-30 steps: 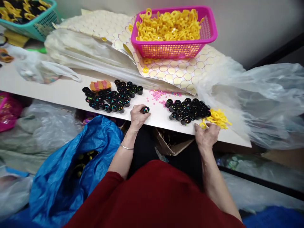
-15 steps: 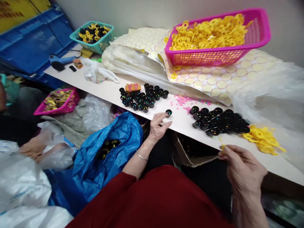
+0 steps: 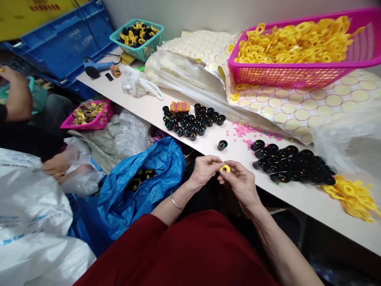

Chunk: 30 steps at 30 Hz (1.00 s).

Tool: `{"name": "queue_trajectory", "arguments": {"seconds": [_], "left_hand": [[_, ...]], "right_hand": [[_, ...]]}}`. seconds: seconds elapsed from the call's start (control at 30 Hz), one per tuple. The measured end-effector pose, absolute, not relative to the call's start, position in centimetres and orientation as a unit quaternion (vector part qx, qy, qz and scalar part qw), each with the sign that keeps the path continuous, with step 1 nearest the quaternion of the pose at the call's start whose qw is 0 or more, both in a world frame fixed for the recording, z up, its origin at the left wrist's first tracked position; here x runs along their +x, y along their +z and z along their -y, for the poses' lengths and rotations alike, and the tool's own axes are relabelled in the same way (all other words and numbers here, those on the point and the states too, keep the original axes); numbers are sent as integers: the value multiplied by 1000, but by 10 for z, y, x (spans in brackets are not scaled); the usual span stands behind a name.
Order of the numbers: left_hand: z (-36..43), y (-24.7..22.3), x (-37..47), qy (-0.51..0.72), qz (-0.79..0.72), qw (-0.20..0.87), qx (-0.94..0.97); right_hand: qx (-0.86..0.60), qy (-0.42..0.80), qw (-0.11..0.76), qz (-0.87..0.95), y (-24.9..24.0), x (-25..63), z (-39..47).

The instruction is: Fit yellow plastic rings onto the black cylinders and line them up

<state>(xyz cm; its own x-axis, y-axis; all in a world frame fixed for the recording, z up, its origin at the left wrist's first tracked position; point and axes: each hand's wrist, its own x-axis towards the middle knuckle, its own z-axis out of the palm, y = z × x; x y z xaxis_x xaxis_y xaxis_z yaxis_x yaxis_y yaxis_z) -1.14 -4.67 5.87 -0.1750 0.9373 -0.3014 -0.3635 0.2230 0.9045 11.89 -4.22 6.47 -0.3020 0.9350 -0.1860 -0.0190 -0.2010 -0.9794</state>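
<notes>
Far beyond the left hand (image 3: pixel 205 172), a blue crate (image 3: pixel 61 51) carries pale lettering, too blurred to read. To the left of this same hand, a white sack (image 3: pixel 29 198) shows blue print, also unreadable. Just ahead of the fingertips stands a black cup (image 3: pixel 222 146), probably light and stiff. Left and right hand (image 3: pixel 241 182) together pinch a yellow ring (image 3: pixel 228 168); it seems light, slightly flexible, best held by its rim.

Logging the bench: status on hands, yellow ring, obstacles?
Left hand, right hand: both holding one yellow ring. Lone black cup: upright just beyond, not blocking. Pink beads: scattered farther back.
</notes>
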Motion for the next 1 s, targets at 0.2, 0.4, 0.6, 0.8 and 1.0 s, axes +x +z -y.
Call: {"name": "queue_trajectory", "arguments": {"seconds": [0.2, 0.4, 0.6, 0.8, 1.0], "left_hand": [[35, 50, -12, 575, -537, 568, 241], [13, 33, -38, 534, -647, 414, 353], [-12, 24, -60, 454, -706, 233, 491], [-6, 14, -55, 403, -701, 63, 584], [6, 9, -37, 415, -642, -10, 644]], "right_hand": [[-431, 344, 326, 768, 54, 123, 26], [-570, 161, 324, 737, 45, 125, -19], [-668, 81, 181, 717, 30, 107, -68], [-659, 87, 214, 716, 26, 107, -71], [-593, 194, 174, 762, 35, 124, -42]]}}
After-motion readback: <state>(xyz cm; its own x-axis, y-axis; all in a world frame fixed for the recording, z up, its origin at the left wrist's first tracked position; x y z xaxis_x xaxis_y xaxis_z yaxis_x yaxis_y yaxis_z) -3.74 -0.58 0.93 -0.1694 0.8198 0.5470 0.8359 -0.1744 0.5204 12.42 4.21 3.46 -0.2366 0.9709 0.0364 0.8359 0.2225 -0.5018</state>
